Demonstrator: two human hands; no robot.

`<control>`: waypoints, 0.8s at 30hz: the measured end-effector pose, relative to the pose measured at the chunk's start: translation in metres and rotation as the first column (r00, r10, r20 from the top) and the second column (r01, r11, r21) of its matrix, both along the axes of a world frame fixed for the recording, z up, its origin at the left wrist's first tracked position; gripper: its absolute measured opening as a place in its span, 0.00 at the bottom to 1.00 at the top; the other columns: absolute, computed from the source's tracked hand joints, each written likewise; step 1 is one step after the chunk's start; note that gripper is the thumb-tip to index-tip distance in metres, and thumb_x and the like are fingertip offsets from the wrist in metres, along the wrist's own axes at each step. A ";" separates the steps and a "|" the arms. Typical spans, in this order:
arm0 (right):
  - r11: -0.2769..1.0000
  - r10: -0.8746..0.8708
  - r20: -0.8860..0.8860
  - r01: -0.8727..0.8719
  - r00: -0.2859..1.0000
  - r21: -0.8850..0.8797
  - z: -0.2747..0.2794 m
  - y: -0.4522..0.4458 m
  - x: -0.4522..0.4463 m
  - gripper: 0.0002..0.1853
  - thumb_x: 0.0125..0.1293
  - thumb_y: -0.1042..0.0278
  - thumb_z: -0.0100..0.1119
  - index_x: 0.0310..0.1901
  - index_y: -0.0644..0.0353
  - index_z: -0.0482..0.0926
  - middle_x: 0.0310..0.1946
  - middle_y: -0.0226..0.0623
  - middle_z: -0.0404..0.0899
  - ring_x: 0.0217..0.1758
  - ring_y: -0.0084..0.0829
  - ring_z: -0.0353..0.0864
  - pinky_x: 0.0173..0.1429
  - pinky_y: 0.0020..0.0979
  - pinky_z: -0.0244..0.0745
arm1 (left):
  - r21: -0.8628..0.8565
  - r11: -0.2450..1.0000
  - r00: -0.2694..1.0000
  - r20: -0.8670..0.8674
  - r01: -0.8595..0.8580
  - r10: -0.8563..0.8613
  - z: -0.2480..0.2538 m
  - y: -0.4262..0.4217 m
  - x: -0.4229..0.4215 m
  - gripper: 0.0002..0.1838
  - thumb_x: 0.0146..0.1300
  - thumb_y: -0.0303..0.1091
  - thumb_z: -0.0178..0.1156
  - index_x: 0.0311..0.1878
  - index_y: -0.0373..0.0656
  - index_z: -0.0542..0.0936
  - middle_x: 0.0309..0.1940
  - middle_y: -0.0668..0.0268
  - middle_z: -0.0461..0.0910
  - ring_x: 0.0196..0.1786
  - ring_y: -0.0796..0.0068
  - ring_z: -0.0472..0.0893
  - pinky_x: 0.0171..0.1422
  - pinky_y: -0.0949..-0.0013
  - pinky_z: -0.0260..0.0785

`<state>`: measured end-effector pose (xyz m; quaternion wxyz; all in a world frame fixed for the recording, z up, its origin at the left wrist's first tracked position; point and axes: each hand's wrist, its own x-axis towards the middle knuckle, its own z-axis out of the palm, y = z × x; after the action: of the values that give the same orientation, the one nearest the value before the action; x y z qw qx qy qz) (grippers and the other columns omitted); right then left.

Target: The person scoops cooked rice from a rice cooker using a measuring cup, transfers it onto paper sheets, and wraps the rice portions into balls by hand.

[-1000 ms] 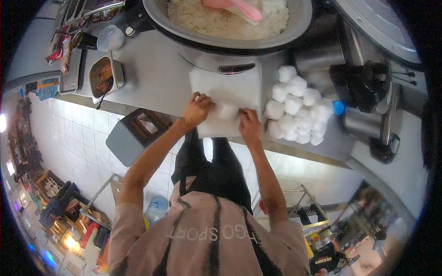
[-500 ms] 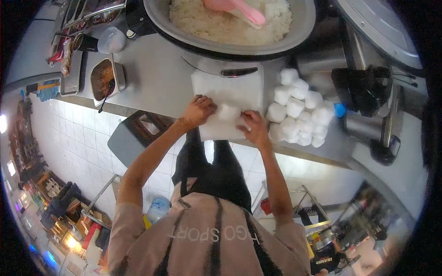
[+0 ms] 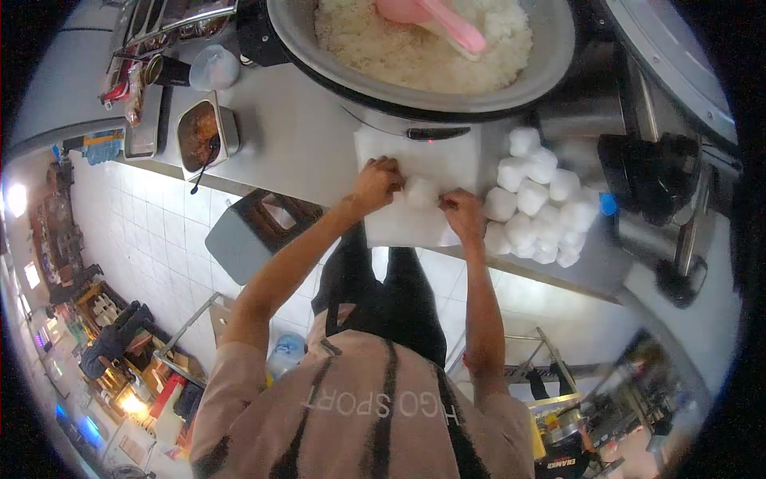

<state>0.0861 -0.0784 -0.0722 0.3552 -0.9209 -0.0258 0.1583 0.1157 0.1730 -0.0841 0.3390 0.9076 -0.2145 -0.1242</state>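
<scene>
A white bundle point(image 3: 420, 193) is set on white sheets point(image 3: 419, 227) at the counter's point(image 3: 279, 108) near edge, between the left hand point(image 3: 378, 185) and right hand point(image 3: 463, 214). Fingers are curled at both its sides; whether either grip is clamped cannot be told. White balls point(image 3: 533, 197) are piled to the right. Beyond the sheets, rice point(image 3: 415, 60) and a pink scoop point(image 3: 451, 25) are held in a large pot point(image 3: 351, 73).
</scene>
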 end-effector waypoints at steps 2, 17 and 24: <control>0.999 -0.011 -0.153 0.005 0.988 -0.039 -0.010 0.001 0.007 0.07 0.48 0.74 0.66 0.32 0.58 0.86 0.32 0.42 0.83 0.38 0.45 0.84 0.45 0.40 0.78 | 0.151 0.986 0.995 -0.071 0.076 -0.066 0.004 -0.008 0.007 0.09 0.43 0.24 0.66 0.31 0.44 0.82 0.37 0.60 0.80 0.49 0.54 0.79 0.54 0.54 0.71; 0.879 0.208 -0.212 -0.088 0.955 0.469 0.083 -0.007 0.007 0.21 0.45 0.83 0.72 0.40 0.59 0.73 0.34 0.32 0.82 0.38 0.25 0.82 0.45 0.30 0.77 | -0.487 0.873 0.847 -0.466 -0.005 -0.255 0.063 0.010 -0.004 0.20 0.47 0.20 0.64 0.46 0.41 0.75 0.41 0.61 0.82 0.44 0.65 0.81 0.49 0.65 0.73; 0.418 0.397 -0.278 0.097 0.874 0.903 0.110 0.014 0.002 0.25 0.35 0.90 0.67 0.37 0.56 0.73 0.31 0.20 0.74 0.36 0.16 0.76 0.39 0.22 0.77 | -0.558 0.803 0.767 -0.604 -0.212 -0.217 0.155 0.001 -0.046 0.21 0.45 0.18 0.69 0.44 0.43 0.77 0.40 0.72 0.80 0.46 0.80 0.76 0.53 0.70 0.69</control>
<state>0.0884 -0.0645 0.0374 0.7680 -0.5174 -0.1076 0.3617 0.0698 0.1742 0.0713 0.6584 0.6548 -0.1148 -0.3528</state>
